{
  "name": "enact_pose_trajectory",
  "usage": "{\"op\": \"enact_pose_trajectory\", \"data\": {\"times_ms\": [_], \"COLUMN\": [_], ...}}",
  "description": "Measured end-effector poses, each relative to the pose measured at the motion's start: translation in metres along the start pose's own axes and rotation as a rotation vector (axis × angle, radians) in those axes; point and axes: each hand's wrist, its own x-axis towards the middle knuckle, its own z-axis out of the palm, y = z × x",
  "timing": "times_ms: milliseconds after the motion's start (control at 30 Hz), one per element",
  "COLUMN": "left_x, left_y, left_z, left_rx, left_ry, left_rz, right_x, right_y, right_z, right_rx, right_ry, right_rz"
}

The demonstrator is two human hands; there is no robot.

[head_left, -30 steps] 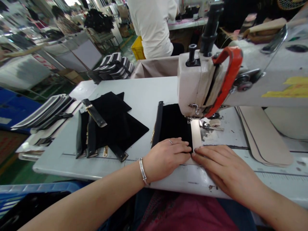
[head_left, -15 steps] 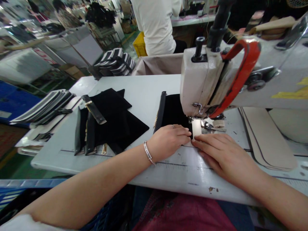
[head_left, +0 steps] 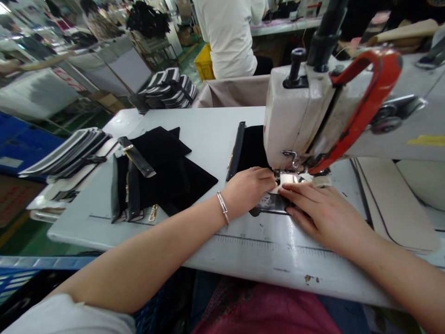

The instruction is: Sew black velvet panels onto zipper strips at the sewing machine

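A black fabric panel [head_left: 253, 146] with a dark strip and gold zipper pull along its left side lies partly under the sewing machine head [head_left: 288, 120]. My left hand [head_left: 248, 190] is closed at its near edge, fingertips beside the presser foot, thumb hidden. A small cream strip [head_left: 287, 178] lies just right of the needle area. My right hand [head_left: 320, 211] rests with fingers stretched out over the near side of that strip, thumb apart. Below the fingertips a metal plate [head_left: 273, 204] shows on the machine bed. The needle itself is hidden.
Several black panels with zipper strips [head_left: 156, 171] are piled on the table's left. Cream flat pieces [head_left: 389, 199] lie right of the machine. Striped stacks [head_left: 69, 153] stand at far left. A person in a white shirt [head_left: 225, 39] sits beyond the table.
Both hands and the black panel have shifted away from me, toward the machine. The metal plate now shows in front of my fingertips. The view has moved slightly.
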Motion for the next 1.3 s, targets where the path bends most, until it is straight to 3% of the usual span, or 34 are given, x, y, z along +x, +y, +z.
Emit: {"op": "enact_pose_trajectory", "data": {"times_ms": [333,567,833,1167,1300], "left_x": [0.005,0.004,0.004,0.003,-0.001], "left_y": [-0.009,-0.009,-0.014,-0.016,-0.017], "left_z": [0.012,0.014,0.018,0.017,0.017], "left_rx": [-0.007,-0.015,-0.046,-0.067,-0.093], "left_ry": [0.130,0.110,0.195,0.206,0.173], "left_rz": [-0.054,-0.078,-0.079,-0.060,-0.035], "right_x": [0.005,0.008,0.008,0.011,0.010], "right_y": [0.003,0.004,0.000,-0.004,-0.009], "right_z": [0.009,0.009,0.010,0.010,-0.001], "right_rx": [-0.001,0.041,0.005,-0.027,0.055], "right_ry": [0.046,0.049,0.053,0.057,0.011], "right_rz": [0.036,0.020,0.047,0.061,0.062]}}
